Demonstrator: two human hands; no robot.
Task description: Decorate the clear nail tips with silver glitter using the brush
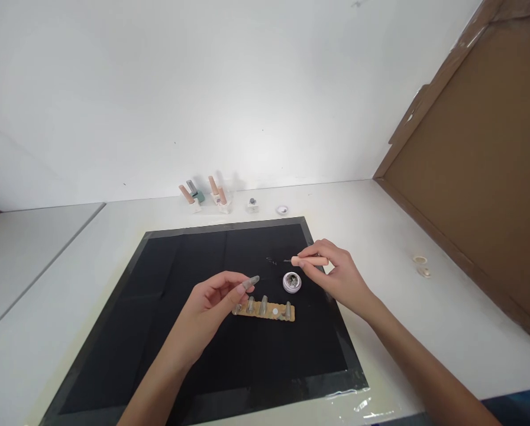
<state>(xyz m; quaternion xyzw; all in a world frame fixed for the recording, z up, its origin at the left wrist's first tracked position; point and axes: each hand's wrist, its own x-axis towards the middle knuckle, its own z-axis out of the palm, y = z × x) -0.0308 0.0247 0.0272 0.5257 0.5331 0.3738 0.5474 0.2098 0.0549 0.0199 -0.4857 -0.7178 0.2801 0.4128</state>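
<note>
Partly behind the left hand [218, 299]: tan strip [270, 314].

My brush handle [314, 261] looks like smooth plastic, my false nail [251, 282] glossy. The black mat [180, 254] resembles matt cloth.

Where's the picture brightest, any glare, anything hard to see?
Head view: white upright wall brightest centrally, soft shadows behind peach-capped white bottles; head view: glare on clear glossy tape at the near right corner of the black rectangular mat; head view: fine detail on the grey translucent nail tip is indistinct.
</note>
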